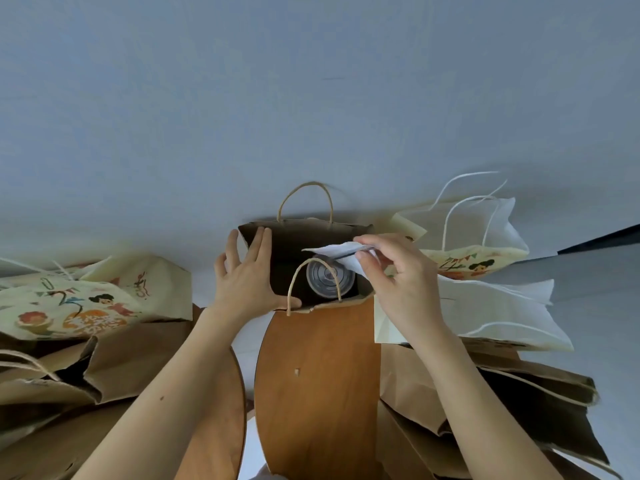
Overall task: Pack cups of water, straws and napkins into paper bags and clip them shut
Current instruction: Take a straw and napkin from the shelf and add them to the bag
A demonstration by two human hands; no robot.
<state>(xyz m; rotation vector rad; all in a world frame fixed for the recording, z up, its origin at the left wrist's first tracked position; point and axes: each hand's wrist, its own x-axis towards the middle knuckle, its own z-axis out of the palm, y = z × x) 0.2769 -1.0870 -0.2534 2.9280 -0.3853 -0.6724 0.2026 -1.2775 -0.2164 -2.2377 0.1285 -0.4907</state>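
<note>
white napkin (332,251) pinched in right hand (401,289) over brown bag (298,237); left hand (246,282), fingers straight, braces its mouth.

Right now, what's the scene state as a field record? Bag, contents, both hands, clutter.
bag: brown paper bag, upright on a wooden surface, mouth open, no clip seen
contents: lidded cup standing inside
napkin: white napkin, over the bag mouth, not yet in
left hand: left hand, straight fingers spread on the bag's left side
right hand: right hand, pinches the napkin
straw: cannot tell
surroundings: printed bags at left, flat brown bags beneath them
</note>
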